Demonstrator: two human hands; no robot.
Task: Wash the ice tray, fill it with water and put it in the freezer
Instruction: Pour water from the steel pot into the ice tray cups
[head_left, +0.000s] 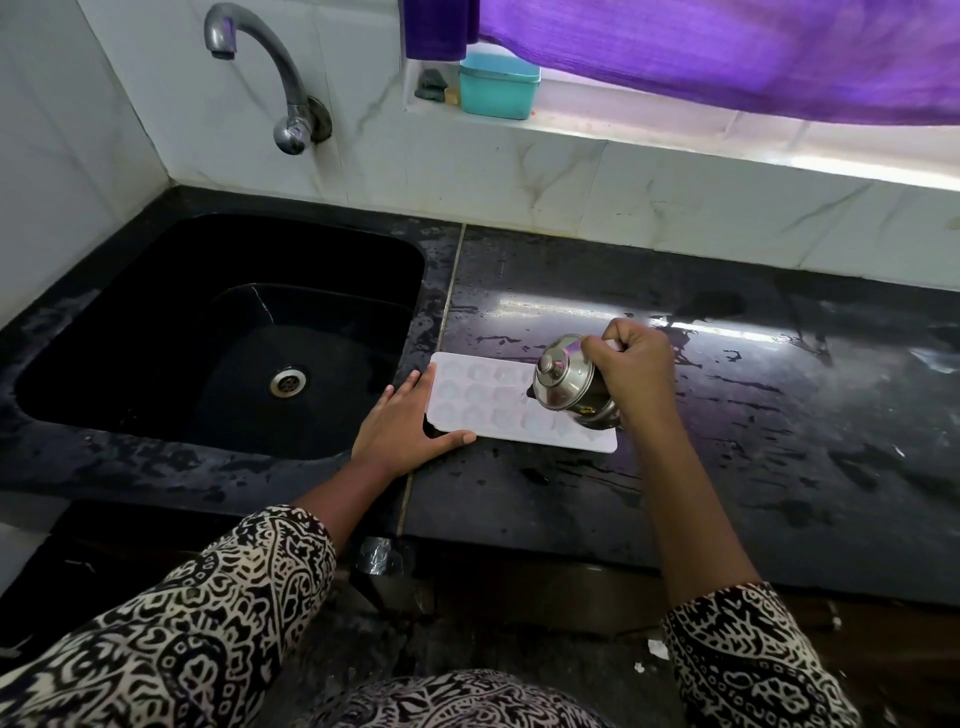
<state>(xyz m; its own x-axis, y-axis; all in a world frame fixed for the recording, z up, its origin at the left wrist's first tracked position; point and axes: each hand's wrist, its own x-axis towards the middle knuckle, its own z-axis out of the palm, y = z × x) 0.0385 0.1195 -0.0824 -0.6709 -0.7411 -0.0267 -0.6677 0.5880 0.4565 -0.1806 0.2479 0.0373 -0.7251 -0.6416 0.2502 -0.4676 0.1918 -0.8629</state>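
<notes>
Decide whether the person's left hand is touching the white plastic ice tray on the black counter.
Touching. The head view shows the left hand flat on the counter, fingers pressed against the white plastic ice tray's left end and near corner.

home kitchen | black sink (156, 291) set in dark stone counter (779, 415) | wall tap (270, 73) | tiled walls

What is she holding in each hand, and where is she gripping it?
The right hand grips a small steel jug around its body, tilted over the ice tray. The left hand grips nothing; it presses flat against the tray's left end, steadying it on the counter.
</notes>
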